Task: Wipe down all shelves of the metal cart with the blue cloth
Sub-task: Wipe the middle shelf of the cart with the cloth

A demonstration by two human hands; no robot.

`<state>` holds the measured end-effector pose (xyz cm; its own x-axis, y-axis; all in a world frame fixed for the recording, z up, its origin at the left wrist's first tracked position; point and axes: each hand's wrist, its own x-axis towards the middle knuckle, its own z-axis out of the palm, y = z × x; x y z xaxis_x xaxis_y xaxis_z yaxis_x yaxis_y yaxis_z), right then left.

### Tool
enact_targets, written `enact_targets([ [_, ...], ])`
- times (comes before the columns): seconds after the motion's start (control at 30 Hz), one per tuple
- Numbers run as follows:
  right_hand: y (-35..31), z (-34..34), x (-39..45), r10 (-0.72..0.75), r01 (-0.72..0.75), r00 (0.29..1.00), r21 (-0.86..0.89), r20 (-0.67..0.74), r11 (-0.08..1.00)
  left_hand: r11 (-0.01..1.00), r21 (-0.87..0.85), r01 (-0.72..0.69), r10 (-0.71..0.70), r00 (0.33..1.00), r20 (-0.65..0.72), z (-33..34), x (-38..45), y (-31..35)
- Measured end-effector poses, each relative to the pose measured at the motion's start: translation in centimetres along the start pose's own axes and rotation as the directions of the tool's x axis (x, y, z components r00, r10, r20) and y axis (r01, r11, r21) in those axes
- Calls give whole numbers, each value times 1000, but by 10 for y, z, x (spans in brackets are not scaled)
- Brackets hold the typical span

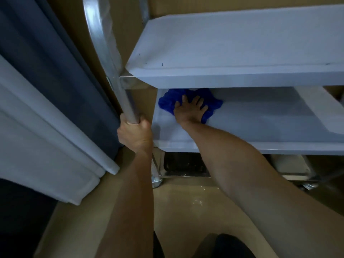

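Left of the metal cart (pixel 242 79), listed left to right.

1. Curtain (pixel 46 81): dark blue fabric with a pale panel in front, hanging well to the left of the cart, reaching the floor (pixel 176 202).

2. Upright post (pixel 119 81): round polished tube at the cart's left front corner, running from above the top shelf down to a caster.

3. Left hand (pixel 135 133): fingers clenched round the post just below top-shelf level, apparently steadying the cart.

4. Top shelf (pixel 232 43): pale flat tray with a raised lip, nothing on it in view.

5. Blue cloth (pixel 188 103): bunched on the middle shelf (pixel 260 123), at its rear left corner, partly under the top shelf's front edge. Judged soft, light and limp; it will crumple and slide easily on the smooth surface, so best driven by a flat palm on its middle, or gathered by a fold when lifted.

6. Right hand (pixel 190 108): fingers spread and straight, palm pressing down on the cloth, not curled round it. Forearm reaches in over the shelf's front lip.

7. Bottom shelf (pixel 186 174): bare metal, near the floor, mostly hidden below the middle shelf; a dark object sits on it, kind unclear.

Status, by judgement: middle shelf being wiped from its left end; its right part and the bottom shelf remain.
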<state>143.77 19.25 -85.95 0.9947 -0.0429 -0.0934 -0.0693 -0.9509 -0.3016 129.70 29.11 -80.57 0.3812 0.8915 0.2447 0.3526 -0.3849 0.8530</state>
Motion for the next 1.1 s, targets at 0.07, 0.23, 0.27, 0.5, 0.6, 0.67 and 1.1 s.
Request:
enact_targets([
  [0.07,-4,2,6,8,-8,1000,-2,-9,1000,1000,1,12,-12,1000,-19,1,-1,1],
  [0.23,5,1,-39,-40,40,997,-14,-65,999,1000,-15,27,-27,1000,4,0,0,0],
  [0.27,10,-1,-55,-59,58,995,-18,-82,998,1000,-11,28,-28,999,16,-1,1,0],
  [0.5,90,-17,-153,-137,133,984,-42,-118,990,994,105,34,-41,997,69,-19,-7,7],
  [0.6,106,-22,-160,-122,119,989,-41,-84,992,989,85,120,-120,993,-8,-20,-27,7],
  [0.67,102,-26,-153,-103,101,994,-41,-48,994,992,86,97,-93,994,-48,-19,-53,6],
  [1.1,105,-34,-56,-53,53,999,15,6,998,897,187,-401,319,879,355,65,-87,-1],
])
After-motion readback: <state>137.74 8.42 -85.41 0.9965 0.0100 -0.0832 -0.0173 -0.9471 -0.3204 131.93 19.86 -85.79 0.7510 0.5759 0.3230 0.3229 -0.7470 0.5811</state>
